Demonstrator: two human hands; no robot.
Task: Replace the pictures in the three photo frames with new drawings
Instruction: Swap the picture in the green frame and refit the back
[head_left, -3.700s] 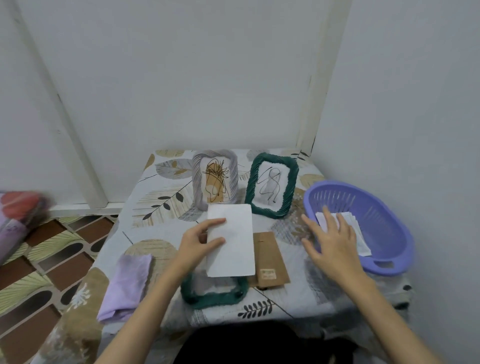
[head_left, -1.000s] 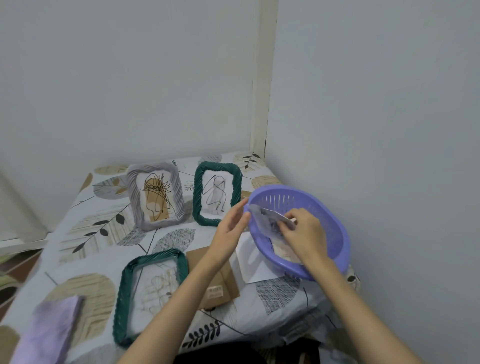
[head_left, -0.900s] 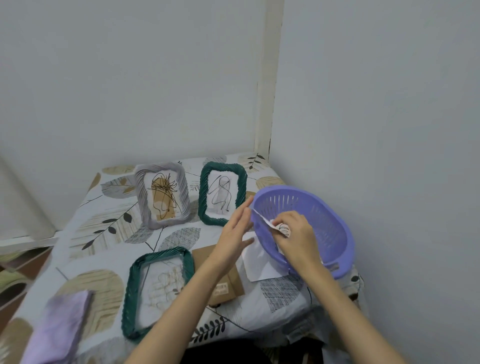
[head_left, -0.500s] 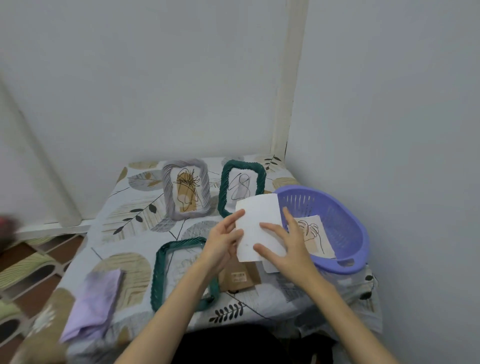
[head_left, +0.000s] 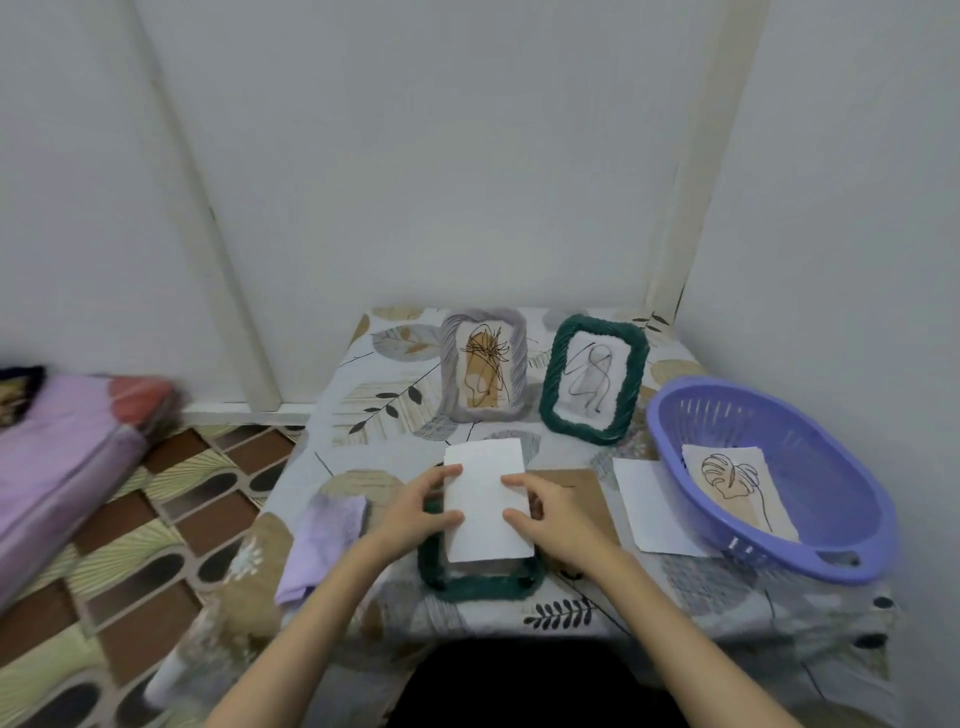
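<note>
Nearest the body, a dark green frame (head_left: 480, 582) lies flat on the patterned tablecloth (head_left: 727, 587), long axis running away from the person, its near rail and left rail visible. Directly above it a white sheet (head_left: 485, 501) is held blank side up, long axis parallel to the frame's; the sheet's far end overshoots the frame's far rail. Left hand (head_left: 415, 512) pinches the sheet's left edge, right hand (head_left: 545, 512) the right edge, thumbs on top, both equally near. Judgement: the sheet must drop straight down and slide a little toward the body to seat. Just right lie a brown backing board (head_left: 587, 499) and another white paper (head_left: 649, 504); left, a lilac cloth (head_left: 324, 545). Further right, the purple basket (head_left: 831, 569) holds a leaf drawing (head_left: 732, 480). At the far edge stand a grey frame (head_left: 483, 364) and second green frame (head_left: 595, 379), both filled.
</note>
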